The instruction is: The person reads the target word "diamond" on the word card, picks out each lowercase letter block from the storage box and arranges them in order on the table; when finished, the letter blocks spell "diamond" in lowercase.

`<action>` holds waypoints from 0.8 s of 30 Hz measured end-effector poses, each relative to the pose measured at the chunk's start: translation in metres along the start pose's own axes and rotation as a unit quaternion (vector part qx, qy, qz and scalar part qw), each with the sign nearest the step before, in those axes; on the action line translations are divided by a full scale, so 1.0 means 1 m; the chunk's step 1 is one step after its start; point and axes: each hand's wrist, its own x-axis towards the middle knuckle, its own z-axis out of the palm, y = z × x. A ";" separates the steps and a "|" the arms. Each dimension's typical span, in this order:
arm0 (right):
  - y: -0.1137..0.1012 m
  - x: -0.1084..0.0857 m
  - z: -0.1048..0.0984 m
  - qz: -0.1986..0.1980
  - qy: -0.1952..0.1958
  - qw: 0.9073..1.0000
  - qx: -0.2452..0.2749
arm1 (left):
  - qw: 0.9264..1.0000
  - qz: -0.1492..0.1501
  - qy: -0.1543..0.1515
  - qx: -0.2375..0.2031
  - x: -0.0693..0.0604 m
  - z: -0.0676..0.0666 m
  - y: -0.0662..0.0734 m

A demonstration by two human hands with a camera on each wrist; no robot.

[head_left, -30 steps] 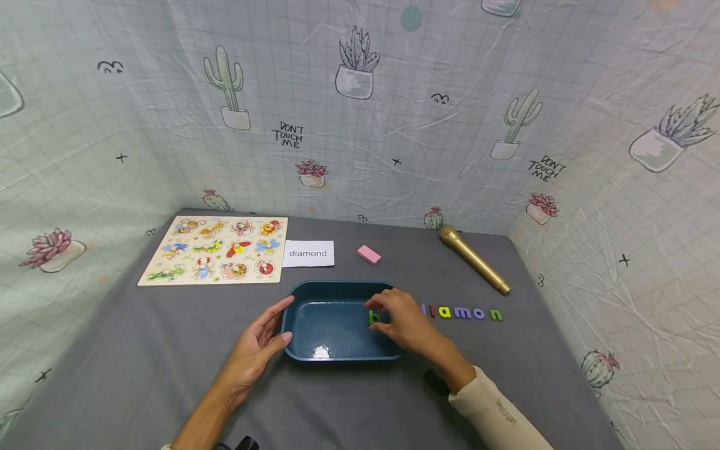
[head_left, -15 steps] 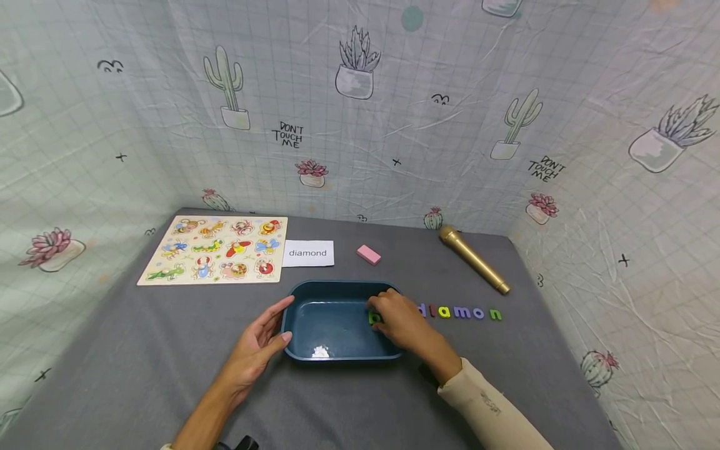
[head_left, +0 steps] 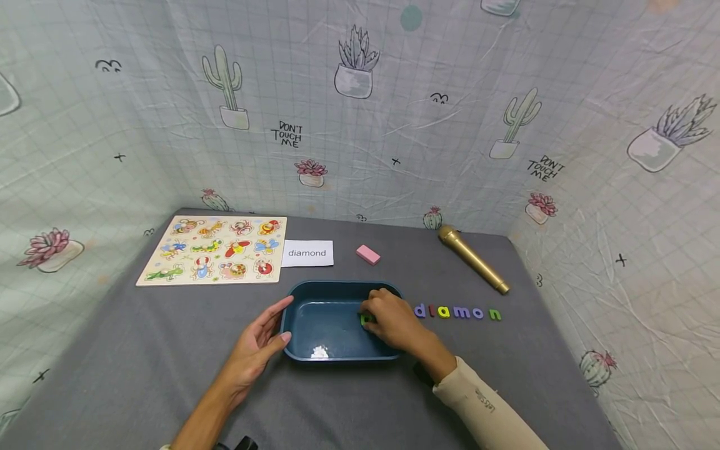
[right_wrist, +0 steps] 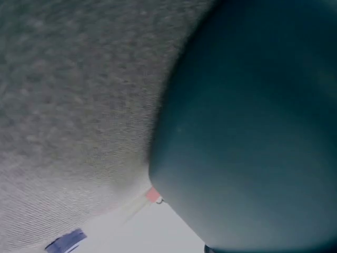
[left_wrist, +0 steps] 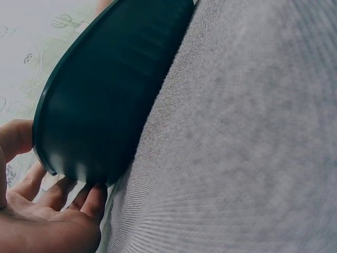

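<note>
A dark blue plastic tray sits on the grey cloth. My left hand holds its left end, thumb and fingertips against the rim and end wall; in the left wrist view, the fingers touch the outside of that wall. Reaching in over the right rim, my right hand pinches a green plastic letter inside the tray, partly covered by the fingers. Right of the tray lies a row of coloured letters reading d, i, a, m, o, n. The right wrist view shows the tray's outer wall but no hand.
Behind the tray lie a white card printed "diamond" and a pink eraser-like block. A wooden insect puzzle board is at back left, a gold microphone at back right. Patterned cloth hangs behind the table.
My right hand has moved a little left and its fingers have closed on the green letter, which has shifted slightly left. The purple d now shows fully. My left hand has stayed put.
</note>
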 end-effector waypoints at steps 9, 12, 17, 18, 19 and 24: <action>-0.007 0.008 0.004 -0.035 -0.015 0.999 0.004 | 1.000 -0.002 0.001 -0.004 -0.001 0.000 0.000; -0.009 0.010 0.005 -0.044 -0.008 0.999 0.015 | 1.000 -0.004 0.002 -0.001 -0.001 0.001 0.001; -0.011 0.011 0.006 -0.044 -0.004 0.997 0.068 | 1.000 -0.005 0.004 0.004 0.000 0.001 0.001; -0.011 0.011 0.006 -0.041 -0.003 0.996 0.076 | 1.000 -0.006 0.004 0.004 0.000 0.001 0.001; -0.011 0.011 0.006 -0.038 -0.003 0.996 0.083 | 1.000 -0.008 0.004 0.004 0.000 0.001 0.001; -0.010 0.013 0.008 -0.014 -0.005 0.997 0.081 | 1.000 -0.015 0.006 0.005 0.001 0.000 0.001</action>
